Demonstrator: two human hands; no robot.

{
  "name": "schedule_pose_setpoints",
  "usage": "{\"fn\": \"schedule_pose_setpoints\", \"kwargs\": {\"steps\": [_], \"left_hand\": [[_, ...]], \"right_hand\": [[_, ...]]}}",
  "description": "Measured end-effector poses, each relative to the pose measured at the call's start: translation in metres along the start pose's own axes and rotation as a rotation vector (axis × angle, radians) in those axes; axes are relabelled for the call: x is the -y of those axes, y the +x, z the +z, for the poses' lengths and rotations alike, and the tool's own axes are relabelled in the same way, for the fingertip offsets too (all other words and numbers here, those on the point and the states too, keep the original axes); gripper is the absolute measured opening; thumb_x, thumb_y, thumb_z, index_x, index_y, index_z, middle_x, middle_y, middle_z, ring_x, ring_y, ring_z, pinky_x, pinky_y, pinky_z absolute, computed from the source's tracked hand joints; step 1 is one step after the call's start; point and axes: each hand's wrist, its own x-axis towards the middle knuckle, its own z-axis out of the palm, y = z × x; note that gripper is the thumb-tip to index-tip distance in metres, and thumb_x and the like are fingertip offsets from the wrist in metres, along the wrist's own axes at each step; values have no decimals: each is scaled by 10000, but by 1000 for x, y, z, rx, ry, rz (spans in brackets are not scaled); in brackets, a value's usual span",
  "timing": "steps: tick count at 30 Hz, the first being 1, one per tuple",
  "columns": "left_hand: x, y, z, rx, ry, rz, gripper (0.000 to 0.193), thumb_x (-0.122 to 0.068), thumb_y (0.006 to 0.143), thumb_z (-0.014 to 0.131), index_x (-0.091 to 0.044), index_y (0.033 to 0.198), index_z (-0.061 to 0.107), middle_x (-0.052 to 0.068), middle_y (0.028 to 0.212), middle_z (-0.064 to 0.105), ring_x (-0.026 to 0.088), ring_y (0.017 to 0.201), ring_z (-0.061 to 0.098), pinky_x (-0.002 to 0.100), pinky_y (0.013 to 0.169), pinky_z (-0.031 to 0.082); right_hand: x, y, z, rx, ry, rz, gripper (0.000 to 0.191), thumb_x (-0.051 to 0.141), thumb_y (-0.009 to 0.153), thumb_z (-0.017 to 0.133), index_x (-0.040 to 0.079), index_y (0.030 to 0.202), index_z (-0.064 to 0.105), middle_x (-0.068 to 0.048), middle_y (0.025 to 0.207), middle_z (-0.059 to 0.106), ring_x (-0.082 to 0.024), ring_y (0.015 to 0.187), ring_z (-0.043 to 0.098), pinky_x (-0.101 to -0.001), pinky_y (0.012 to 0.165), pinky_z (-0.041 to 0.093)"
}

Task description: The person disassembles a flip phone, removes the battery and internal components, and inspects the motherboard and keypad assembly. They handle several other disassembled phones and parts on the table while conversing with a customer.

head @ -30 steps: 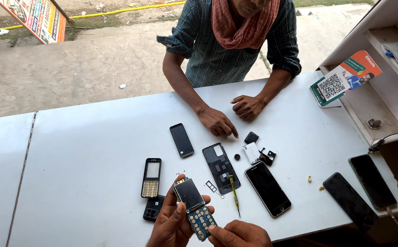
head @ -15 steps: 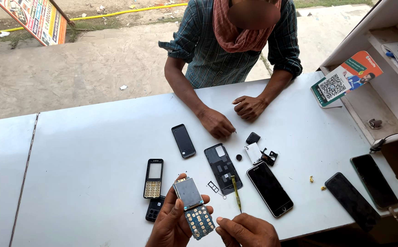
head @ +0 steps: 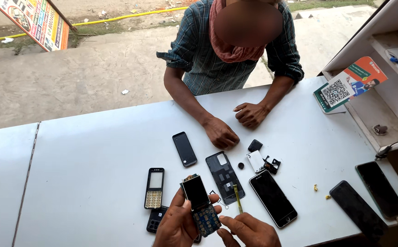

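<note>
Both of my hands sit at the bottom edge of the view, over the near side of the white table [head: 93, 151]. My left hand [head: 178, 226] grips a stripped phone board [head: 200, 204] — dark screen on top, blue keypad circuit below — with the fingers wrapped around its left side and the thumb by its right edge. My right hand [head: 249, 231] is loosely curled, fingertips pointing at the lower end of the board; whether they touch it I cannot tell.

Just left of the board lies a keypad front cover [head: 155, 187], and a black back piece [head: 155, 219] shows under my left hand. To the right rest an open phone back shell [head: 224, 177], a thin yellow-tipped tool [head: 237, 198] and a black smartphone [head: 272, 197]. Farther up lie a smaller dark phone [head: 184, 148] and a few small black parts [head: 263, 158].

Across the table another person leans in — both of their hands [head: 235, 123] resting on the surface. Two more dark phones [head: 368, 201] lie at the far right.
</note>
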Motion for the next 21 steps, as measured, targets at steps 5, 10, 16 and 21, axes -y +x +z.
{"fn": "schedule_pose_setpoints", "kwargs": {"steps": [5, 10, 16, 21], "left_hand": [[3, 6, 3, -32, -67, -30, 691, -233, 910, 435, -100, 1571, 280, 361, 1280, 623, 386, 1036, 734, 465, 838, 678], [-1, 9, 13, -33, 111, -48, 849, -37, 793, 542, -104, 1577, 221, 328, 1206, 642, 333, 999, 741, 436, 810, 673], [-8, 14, 18, -99, 268, -84, 935, 63, 687, 453, -113, 1571, 203, 288, 1138, 679, 298, 912, 781, 397, 754, 699], [3, 21, 9, -234, 362, -15, 691, 92, 729, 465, 19, 1409, 366, 269, 1005, 710, 249, 733, 755, 379, 611, 651]], "right_hand": [[7, 9, -5, 41, -17, 82, 361, 227, 807, 872, 127, 1139, 771, -67, 766, 761, -128, 669, 812, -304, 512, 658], [8, 18, -8, 87, 27, 129, 507, 272, 818, 862, 118, 1272, 696, -81, 860, 771, -124, 672, 804, -305, 480, 647], [2, 25, -3, 77, 68, 96, 473, 282, 830, 871, 79, 1225, 708, -88, 834, 773, -121, 691, 813, -300, 471, 641], [5, 31, 1, 88, 97, 50, 456, 254, 813, 892, 68, 1200, 740, -74, 747, 745, -126, 678, 805, -297, 482, 639]]}}
